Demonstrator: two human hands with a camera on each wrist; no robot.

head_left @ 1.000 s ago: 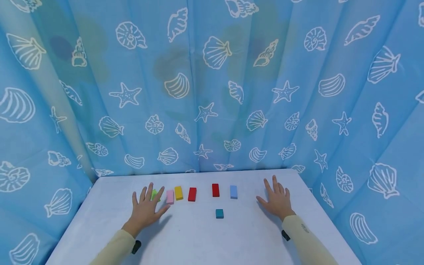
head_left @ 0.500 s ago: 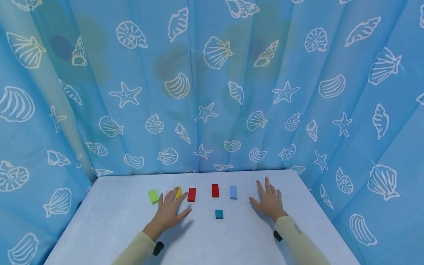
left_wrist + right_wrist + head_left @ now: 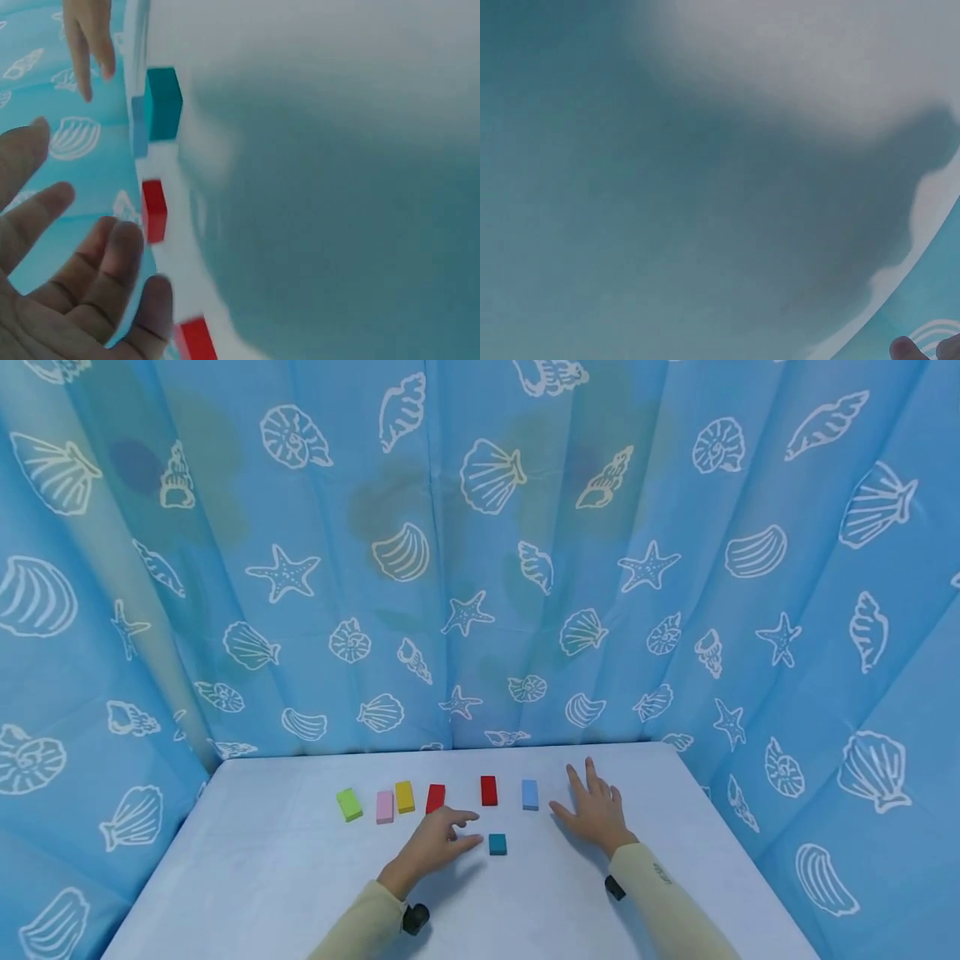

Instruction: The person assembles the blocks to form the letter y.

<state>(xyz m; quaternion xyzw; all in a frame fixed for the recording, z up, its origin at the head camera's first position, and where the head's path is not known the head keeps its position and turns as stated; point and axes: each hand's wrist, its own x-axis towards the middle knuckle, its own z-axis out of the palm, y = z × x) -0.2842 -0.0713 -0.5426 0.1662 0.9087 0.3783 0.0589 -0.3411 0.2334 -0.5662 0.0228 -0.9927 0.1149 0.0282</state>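
Lone block (image 3: 497, 843) on table (image 3: 262, 877), just right of left hand (image 3: 435, 839). Row of six blocks (image 3: 434, 798) beyond its fingertips, before curtain (image 3: 480, 568). Right hand (image 3: 596, 814) beside row's right end.

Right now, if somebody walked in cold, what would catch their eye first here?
Probably the row of small coloured blocks along the far side of the white table, from the green block on the left to the light blue block. Nearer, a lone teal block sits by the left hand, beneath a blue seashell curtain.
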